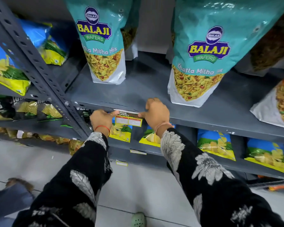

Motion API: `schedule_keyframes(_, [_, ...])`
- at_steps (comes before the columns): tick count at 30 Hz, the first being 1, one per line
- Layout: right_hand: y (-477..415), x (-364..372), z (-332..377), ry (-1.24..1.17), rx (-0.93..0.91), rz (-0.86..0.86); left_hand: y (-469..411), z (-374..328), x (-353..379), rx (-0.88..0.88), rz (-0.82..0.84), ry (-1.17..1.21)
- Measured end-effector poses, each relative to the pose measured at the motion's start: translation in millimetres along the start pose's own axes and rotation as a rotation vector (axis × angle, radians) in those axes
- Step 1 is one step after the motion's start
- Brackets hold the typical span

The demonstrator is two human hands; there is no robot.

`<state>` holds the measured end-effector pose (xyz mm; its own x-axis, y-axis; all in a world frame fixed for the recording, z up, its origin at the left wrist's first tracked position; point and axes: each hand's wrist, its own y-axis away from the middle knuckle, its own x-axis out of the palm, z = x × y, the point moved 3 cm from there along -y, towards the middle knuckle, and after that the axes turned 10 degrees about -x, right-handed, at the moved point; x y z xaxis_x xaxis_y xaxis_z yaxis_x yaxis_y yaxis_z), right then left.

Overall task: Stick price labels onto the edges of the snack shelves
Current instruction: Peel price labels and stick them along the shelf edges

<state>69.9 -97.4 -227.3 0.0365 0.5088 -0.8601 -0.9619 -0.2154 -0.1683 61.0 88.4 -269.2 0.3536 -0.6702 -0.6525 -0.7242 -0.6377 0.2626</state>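
On shelf edge (pixel 203 119), price label (pixel 128 119) between hands, left hand (pixel 100 119), right hand (pixel 156 112) pinching its ends.

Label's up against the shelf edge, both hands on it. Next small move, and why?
Probably press along the label's top strip with both thumbs. The left hand and right hand pinch the label at its two upper corners against the shelf edge, but most of it hangs below the edge, seemingly loose.

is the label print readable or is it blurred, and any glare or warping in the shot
Head view: the label is soft, its price boxes unreadable; glare streaks the right teal bag; wide-angle warping bends the upright and shelf edge; the foot at lower left is motion-blurred.
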Motion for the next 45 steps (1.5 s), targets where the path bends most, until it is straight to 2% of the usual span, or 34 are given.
schedule_keyframes(2, [19, -9, -10, -0.040, -0.009, -0.069, 13, 9, 1, -0.072, -0.046, -0.087])
schedule_keyframes(4, [50, -18, -31, 0.059, -0.051, -0.108, 35, 31, 6, -0.156, -0.062, -0.119])
schedule_keyframes(5, [69, -23, -46, 0.115, -0.093, -0.123, 52, 42, 14, -0.160, -0.019, -0.142])
schedule_keyframes(7, [113, -37, -79, 0.208, -0.201, -0.162, 94, 56, 41, -0.076, 0.092, -0.203])
schedule_keyframes(9, [152, -54, -118, 0.285, -0.222, -0.174, 136, 55, 75, 0.046, 0.148, -0.205])
schedule_keyframes(12, [205, -95, -194, 0.323, -0.089, -0.152, 203, 28, 140, 0.214, 0.239, -0.126])
schedule_keyframes(17, [273, -196, -335, 0.328, 0.193, -0.274, 328, -43, 242, 0.399, 0.401, 0.000])
schedule_keyframes(20, [296, -255, -404, 0.302, 0.309, -0.391, 402, -87, 299, 0.407, 0.530, 0.089])
schedule_keyframes(23, [305, -305, -459, 0.149, 0.397, -0.467, 468, -127, 350, 0.388, 0.664, 0.182])
schedule_keyframes(28, [295, -336, -502, 0.063, 0.320, -0.366, 534, -166, 423, 0.228, 0.815, 0.201])
schedule_keyframes(30, [291, -334, -508, 0.086, 0.297, -0.355, 540, -175, 444, 0.209, 0.785, 0.160])
schedule_keyframes(35, [286, -331, -512, 0.150, 0.253, -0.426, 531, -185, 464, 0.039, 0.589, 0.289])
schedule_keyframes(37, [294, -324, -511, 0.158, 0.248, -0.464, 532, -182, 460, 0.139, 0.536, 0.253])
schedule_keyframes(40, [323, -305, -513, -0.055, 0.341, -0.625, 533, -168, 447, 0.307, 0.533, 0.230])
schedule_keyframes(45, [313, -300, -514, -0.335, 0.493, -0.795, 525, -185, 433, 0.391, 0.465, 0.264])
